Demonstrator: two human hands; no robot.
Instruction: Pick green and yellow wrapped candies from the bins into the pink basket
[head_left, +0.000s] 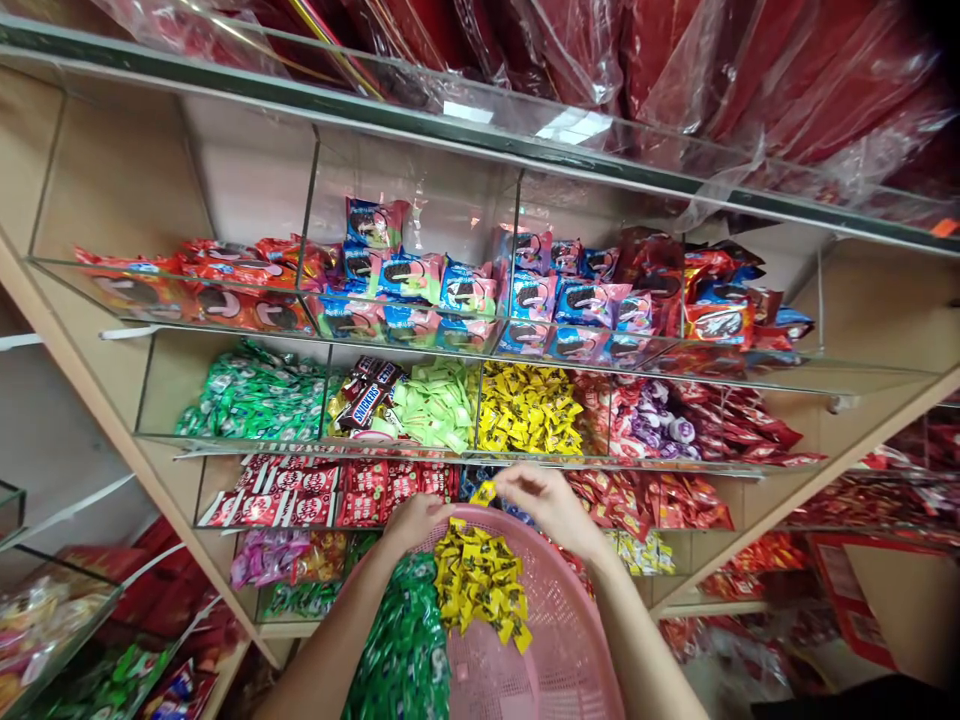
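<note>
Right hand above far rim of pink basket, grip pinched on one yellow candy just beside the shelf front. Left hand at basket's far-left rim, fingers curled, grip state not discernible; touching the pile of yellow candies heaped in the basket beside green candies. Directly behind: clear shelf bin of matching yellow sweets, flanked by Snickers bars and light green packets.
</note>
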